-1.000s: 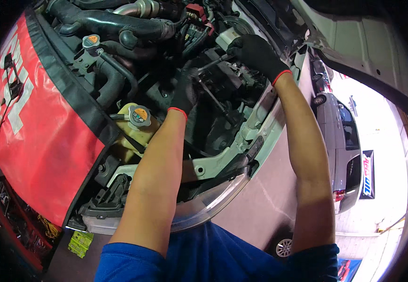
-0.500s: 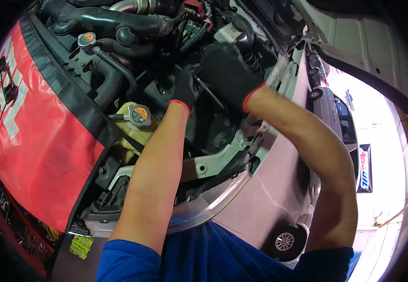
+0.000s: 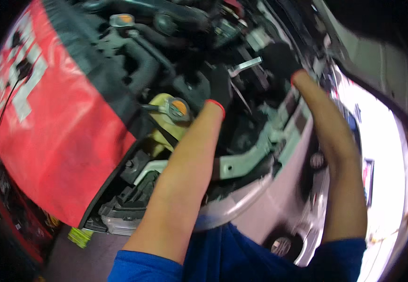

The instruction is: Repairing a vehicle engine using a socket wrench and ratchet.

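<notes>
Head view shows the black-gloved right hand (image 3: 279,58) closed on a silver metal wrench handle (image 3: 246,66) mid-turn, the black-gloved left hand (image 3: 220,87) reaching deep beside it, its grip hidden; turning on calls for a steady pull.

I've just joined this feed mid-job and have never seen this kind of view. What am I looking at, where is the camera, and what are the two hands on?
This is one wide fisheye picture from a camera worn on the person's head, looking down, so straight edges bend near the rim. No robot: a person in blue sleeves works with both hands, in black gloves with red cuffs, inside a car's open engine bay. The left hand reaches down among dark hoses, beside a yellowish reservoir with an orange cap. The right hand is at a silvery metal tool; blur hides whether its fingers grip it. A red and black fender cover drapes the car's side on the left.
</notes>
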### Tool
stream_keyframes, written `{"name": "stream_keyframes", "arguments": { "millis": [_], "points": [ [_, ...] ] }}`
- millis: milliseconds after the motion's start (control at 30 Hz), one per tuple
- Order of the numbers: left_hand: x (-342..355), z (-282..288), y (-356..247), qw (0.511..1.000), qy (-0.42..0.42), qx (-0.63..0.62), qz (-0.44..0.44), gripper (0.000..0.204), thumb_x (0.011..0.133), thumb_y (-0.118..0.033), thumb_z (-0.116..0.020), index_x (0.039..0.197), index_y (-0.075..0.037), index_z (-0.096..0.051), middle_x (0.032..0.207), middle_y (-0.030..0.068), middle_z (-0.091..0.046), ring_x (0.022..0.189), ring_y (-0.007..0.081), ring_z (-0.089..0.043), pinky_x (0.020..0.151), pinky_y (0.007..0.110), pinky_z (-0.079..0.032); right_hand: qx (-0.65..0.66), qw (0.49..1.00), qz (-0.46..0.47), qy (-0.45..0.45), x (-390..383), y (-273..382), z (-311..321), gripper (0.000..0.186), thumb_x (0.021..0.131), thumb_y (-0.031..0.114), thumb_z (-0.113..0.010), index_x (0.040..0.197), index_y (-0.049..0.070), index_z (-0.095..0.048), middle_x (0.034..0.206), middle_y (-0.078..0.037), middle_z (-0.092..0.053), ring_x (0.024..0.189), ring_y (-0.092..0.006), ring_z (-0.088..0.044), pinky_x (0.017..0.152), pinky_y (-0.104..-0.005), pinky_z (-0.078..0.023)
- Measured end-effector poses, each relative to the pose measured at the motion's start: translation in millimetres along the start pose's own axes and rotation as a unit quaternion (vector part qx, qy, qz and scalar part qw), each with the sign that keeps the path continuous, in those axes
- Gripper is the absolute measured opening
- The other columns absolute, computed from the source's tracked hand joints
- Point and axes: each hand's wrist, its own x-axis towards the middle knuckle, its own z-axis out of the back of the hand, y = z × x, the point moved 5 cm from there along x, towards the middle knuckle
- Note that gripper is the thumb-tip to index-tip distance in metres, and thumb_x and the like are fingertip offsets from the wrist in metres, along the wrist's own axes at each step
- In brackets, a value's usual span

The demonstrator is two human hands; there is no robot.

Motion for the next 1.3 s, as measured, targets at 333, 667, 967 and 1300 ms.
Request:
{"name": "stream_keyframes", "arguments": {
  "millis": [333, 667, 967, 1300],
  "points": [
    [19, 23, -15, 0.958, -0.160, 0.008, -0.238, 0.021, 0.088, -0.032, -0.053, 0.087, -0.012, -0.050, 0.072, 0.0033, -0.053, 0.056, 0.0167, -0.053, 0.051, 0.033, -0.046, 0.124, 0.991, -0.030, -0.041, 19, -5, 46, 0.022, 0.080, 0.021, -0.058, 0.100, 0.020, -0.066, 0.083, -0.010, -0.061, 0.080, -0.0291, -0.060, 0.071, -0.0401, -0.048],
    [-67, -41, -31, 0.976, -0.164, 0.128, -0.070, 0.022, 0.086, -0.035, -0.047, 0.082, -0.013, -0.050, 0.065, 0.0028, -0.045, 0.050, 0.0166, -0.041, 0.049, 0.035, -0.040, 0.193, 0.980, -0.038, -0.016, -29, 2, 45, 0.029, 0.081, 0.026, -0.063, 0.110, 0.024, -0.064, 0.084, -0.006, -0.060, 0.080, -0.0240, -0.059, 0.071, -0.0364, -0.047],
    [-78, -25, -24, 0.964, -0.233, 0.095, -0.090, 0.018, 0.083, -0.032, -0.047, 0.081, -0.014, -0.048, 0.064, 0.0030, -0.045, 0.052, 0.0177, -0.044, 0.048, 0.035, -0.038, 0.236, 0.971, -0.035, -0.017, -22, 14, 33, 0.027, 0.080, 0.022, -0.064, 0.107, 0.019, -0.064, 0.083, -0.007, -0.061, 0.081, -0.0257, -0.060, 0.072, -0.0384, -0.047],
    [-82, 0, -21, 0.958, -0.271, 0.048, -0.086, 0.023, 0.087, -0.037, -0.047, 0.076, -0.017, -0.044, 0.064, -0.0008, -0.041, 0.058, 0.0142, -0.043, 0.054, 0.032, -0.038, 0.286, 0.957, 0.039, 0.001, 12, 24, 22, 0.024, 0.078, 0.018, -0.062, 0.101, 0.020, -0.067, 0.090, -0.008, -0.066, 0.084, -0.0271, -0.063, 0.073, -0.0388, -0.049]
  ]
}}
